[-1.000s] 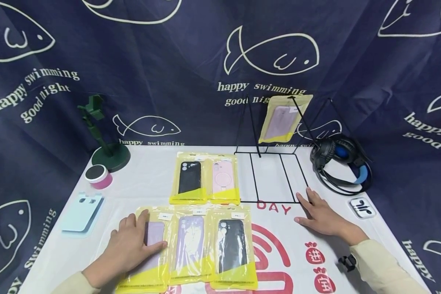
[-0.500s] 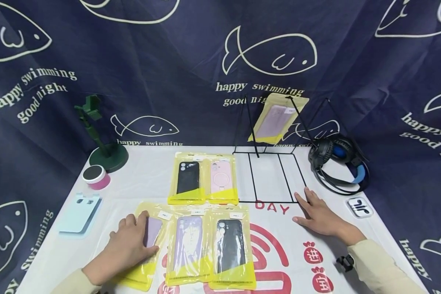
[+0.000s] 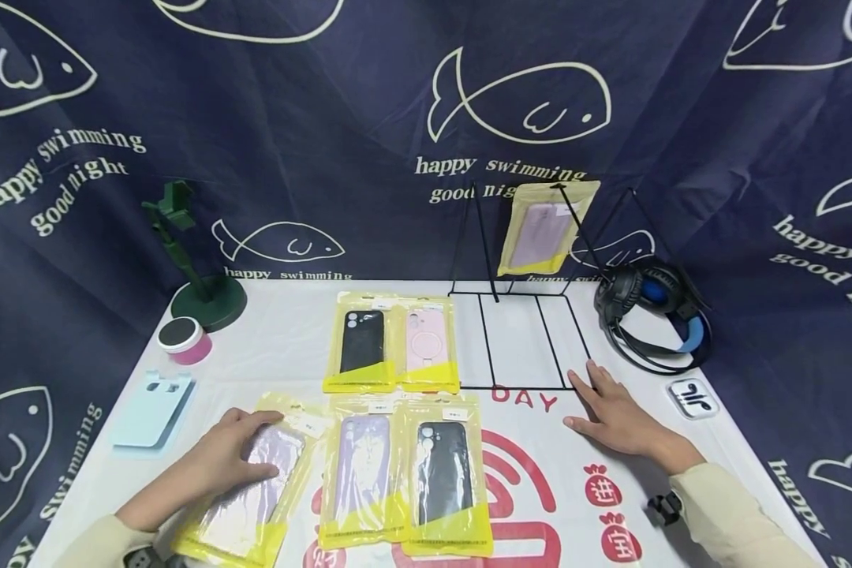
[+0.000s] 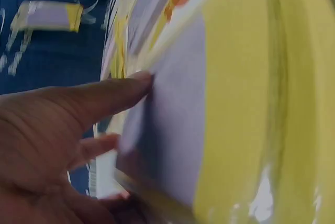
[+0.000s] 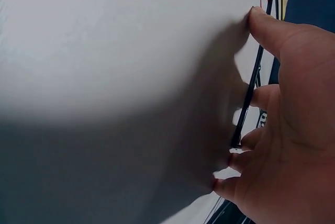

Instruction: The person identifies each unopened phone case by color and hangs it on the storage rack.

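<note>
My left hand grips a yellow-edged packet with a purple phone case by its left side, thumb across the front and fingers at the far edge. That packet lies tilted at the front left. Beside it are a second purple phone case packet and a black phone case packet. At the front right corner of a black wire display rack, my right hand rests with its fingers spread; in the right wrist view the fingertips are at the rack's wire. Another purple phone case packet hangs on the rack.
Behind the front row lie packets with a black case and a pink case. On the left stand a green stand, a pink jar and a light blue holder. Headphones and a white square box are on the right.
The left hand has drawn the left purple packet away from its neighbours, toward the left, and tilted it. The hanging packet swung left and back. The right hand stayed at the rack corner.
</note>
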The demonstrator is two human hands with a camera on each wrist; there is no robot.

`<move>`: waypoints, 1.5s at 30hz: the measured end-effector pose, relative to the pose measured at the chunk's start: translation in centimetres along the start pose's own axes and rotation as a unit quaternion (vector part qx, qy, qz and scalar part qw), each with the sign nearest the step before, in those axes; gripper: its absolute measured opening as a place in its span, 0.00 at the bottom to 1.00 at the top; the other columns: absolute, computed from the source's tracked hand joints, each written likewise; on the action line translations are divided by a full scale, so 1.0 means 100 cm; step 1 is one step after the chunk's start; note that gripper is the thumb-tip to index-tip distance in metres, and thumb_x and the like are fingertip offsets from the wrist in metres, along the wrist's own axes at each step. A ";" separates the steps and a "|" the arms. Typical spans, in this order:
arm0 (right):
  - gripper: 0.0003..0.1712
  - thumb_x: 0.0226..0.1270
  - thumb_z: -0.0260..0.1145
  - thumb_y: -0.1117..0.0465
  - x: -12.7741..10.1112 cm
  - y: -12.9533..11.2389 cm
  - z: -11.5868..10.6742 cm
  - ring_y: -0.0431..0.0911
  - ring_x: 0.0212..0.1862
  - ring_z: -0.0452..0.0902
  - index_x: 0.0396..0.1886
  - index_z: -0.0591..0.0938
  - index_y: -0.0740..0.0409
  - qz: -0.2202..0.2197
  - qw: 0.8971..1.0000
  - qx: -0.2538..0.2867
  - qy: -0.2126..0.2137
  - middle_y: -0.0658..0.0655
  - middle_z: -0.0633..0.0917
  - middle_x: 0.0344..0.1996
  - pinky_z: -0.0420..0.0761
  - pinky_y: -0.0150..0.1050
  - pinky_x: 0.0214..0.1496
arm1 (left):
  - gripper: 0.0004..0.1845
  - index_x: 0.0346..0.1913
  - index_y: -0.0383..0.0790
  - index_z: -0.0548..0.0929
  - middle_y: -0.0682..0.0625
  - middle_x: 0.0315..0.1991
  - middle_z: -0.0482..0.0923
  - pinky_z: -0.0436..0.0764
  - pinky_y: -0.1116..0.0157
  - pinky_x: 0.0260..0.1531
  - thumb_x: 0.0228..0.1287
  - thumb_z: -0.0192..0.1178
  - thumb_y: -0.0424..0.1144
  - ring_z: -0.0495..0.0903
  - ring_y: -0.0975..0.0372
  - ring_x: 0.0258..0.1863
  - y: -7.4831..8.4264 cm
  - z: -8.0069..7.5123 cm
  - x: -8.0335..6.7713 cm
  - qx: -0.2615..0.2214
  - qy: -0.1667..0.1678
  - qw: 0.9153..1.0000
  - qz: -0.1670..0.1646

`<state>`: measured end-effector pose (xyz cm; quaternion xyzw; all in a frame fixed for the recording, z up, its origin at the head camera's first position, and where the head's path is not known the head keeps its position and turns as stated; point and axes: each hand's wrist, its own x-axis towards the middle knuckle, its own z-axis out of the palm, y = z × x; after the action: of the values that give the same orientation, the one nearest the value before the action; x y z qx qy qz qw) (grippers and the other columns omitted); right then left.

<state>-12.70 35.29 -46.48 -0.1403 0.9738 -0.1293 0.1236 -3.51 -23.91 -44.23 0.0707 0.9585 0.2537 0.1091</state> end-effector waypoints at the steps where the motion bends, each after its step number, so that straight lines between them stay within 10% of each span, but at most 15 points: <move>1: 0.53 0.65 0.64 0.35 0.000 0.000 0.000 0.75 0.77 0.42 0.78 0.59 0.63 0.000 1.000 -0.001 0.001 0.77 0.47 0.77 0.47 0.73 0.73 | 0.43 0.65 0.42 0.76 0.37 0.51 0.79 0.81 0.50 0.45 0.43 0.79 0.49 0.81 0.50 0.45 -0.005 -0.003 0.000 -0.019 -0.005 1.000 0.010; 4: 0.53 0.65 0.63 0.35 0.000 0.001 0.001 0.75 0.77 0.42 0.78 0.58 0.63 -0.001 1.000 -0.005 0.003 0.77 0.47 0.77 0.46 0.73 0.74 | 0.41 0.69 0.41 0.72 0.37 0.57 0.80 0.81 0.57 0.47 0.50 0.76 0.44 0.81 0.50 0.50 -0.018 -0.011 -0.001 -0.113 -0.051 0.992 0.024; 9: 0.52 0.66 0.64 0.37 -0.001 0.001 0.003 0.75 0.77 0.42 0.78 0.58 0.64 -0.003 1.000 -0.004 0.008 0.78 0.48 0.77 0.46 0.74 0.73 | 0.43 0.74 0.31 0.62 0.35 0.51 0.81 0.81 0.68 0.32 0.58 0.71 0.38 0.82 0.64 0.37 -0.027 -0.019 -0.003 -0.256 -0.161 0.953 0.037; 15: 0.52 0.66 0.63 0.37 -0.001 -0.001 0.002 0.75 0.77 0.42 0.78 0.58 0.64 0.000 1.000 -0.001 0.007 0.77 0.47 0.77 0.46 0.74 0.73 | 0.45 0.76 0.32 0.58 0.31 0.58 0.77 0.83 0.69 0.38 0.60 0.69 0.35 0.82 0.67 0.42 -0.026 -0.027 -0.003 -0.295 -0.211 0.926 0.101; 21: 0.52 0.66 0.63 0.37 -0.001 -0.001 0.002 0.75 0.77 0.42 0.78 0.58 0.64 0.000 1.000 0.000 0.007 0.77 0.47 0.77 0.47 0.74 0.73 | 0.44 0.76 0.38 0.61 0.35 0.59 0.77 0.82 0.70 0.38 0.59 0.71 0.39 0.82 0.70 0.41 -0.005 -0.042 0.002 -0.221 -0.188 0.940 0.182; 27: 0.51 0.67 0.63 0.37 -0.001 -0.001 0.003 0.76 0.76 0.43 0.78 0.58 0.64 -0.009 1.000 -0.003 0.011 0.78 0.48 0.77 0.48 0.74 0.72 | 0.43 0.75 0.51 0.65 0.48 0.54 0.83 0.81 0.71 0.34 0.57 0.73 0.40 0.78 0.73 0.38 0.039 -0.075 0.010 -0.112 -0.126 0.961 0.222; 32: 0.51 0.66 0.64 0.37 -0.003 -0.001 0.000 0.75 0.76 0.43 0.78 0.59 0.64 -0.004 1.000 -0.005 0.009 0.78 0.48 0.77 0.48 0.74 0.72 | 0.43 0.75 0.57 0.64 0.50 0.54 0.84 0.84 0.70 0.33 0.58 0.73 0.38 0.79 0.69 0.39 0.092 -0.087 0.029 -0.093 -0.079 0.957 0.265; 39: 0.51 0.67 0.63 0.37 -0.005 -0.002 -0.003 0.76 0.76 0.45 0.77 0.60 0.64 0.000 1.000 -0.018 0.007 0.78 0.49 0.77 0.50 0.74 0.72 | 0.42 0.76 0.48 0.62 0.53 0.50 0.83 0.79 0.74 0.30 0.61 0.70 0.39 0.74 0.69 0.31 0.172 -0.055 0.060 -0.088 -0.044 0.912 0.397; 45: 0.49 0.68 0.63 0.39 -0.002 -0.005 -0.002 0.76 0.75 0.46 0.76 0.61 0.67 -0.009 1.000 -0.025 0.013 0.79 0.50 0.76 0.52 0.75 0.71 | 0.42 0.78 0.50 0.57 0.52 0.56 0.81 0.75 0.74 0.33 0.65 0.67 0.39 0.73 0.67 0.33 0.221 -0.029 0.084 -0.081 -0.028 0.894 0.439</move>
<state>-12.43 34.90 -46.13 -0.1507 0.9769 -0.1077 0.1062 -10.58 -4.64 -32.16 0.4828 0.8025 0.3500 0.0190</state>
